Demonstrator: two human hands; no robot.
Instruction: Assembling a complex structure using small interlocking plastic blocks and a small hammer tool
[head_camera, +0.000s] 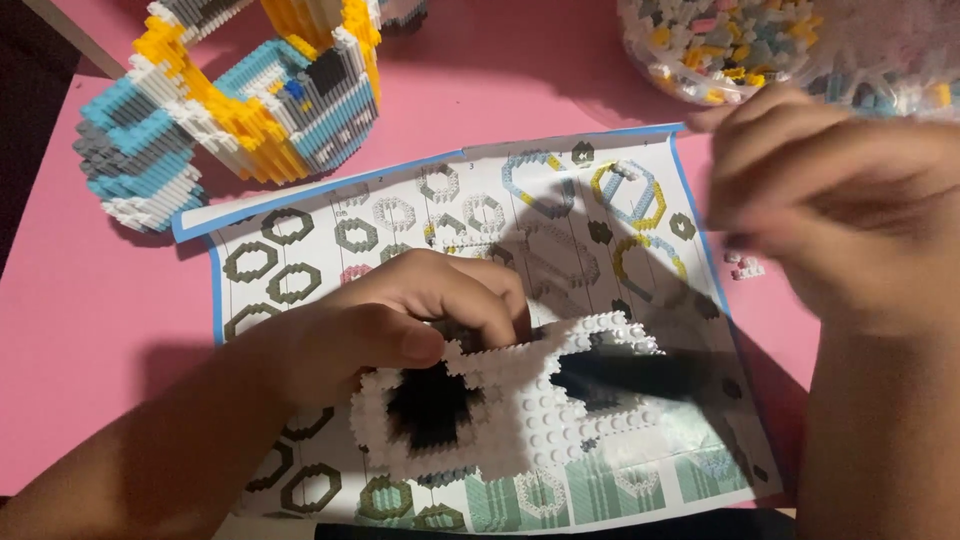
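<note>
My left hand (400, 320) rests on a flat white brick plate (530, 420) with black studded patches, its thumb and fingers pinching the plate's upper edge. The plate lies on an unfolded instruction sheet (330, 235) printed with ring-shaped build steps. My right hand (830, 210) hovers blurred above the sheet's right edge, near the brick container, fingers bent together; I cannot make out anything in it.
A large blue, white, yellow and grey curved brick model (230, 100) stands at the back left on the pink table (90, 300). A clear container of several mixed small bricks (740, 40) sits at the back right. A few loose white bricks (745, 267) lie by the sheet.
</note>
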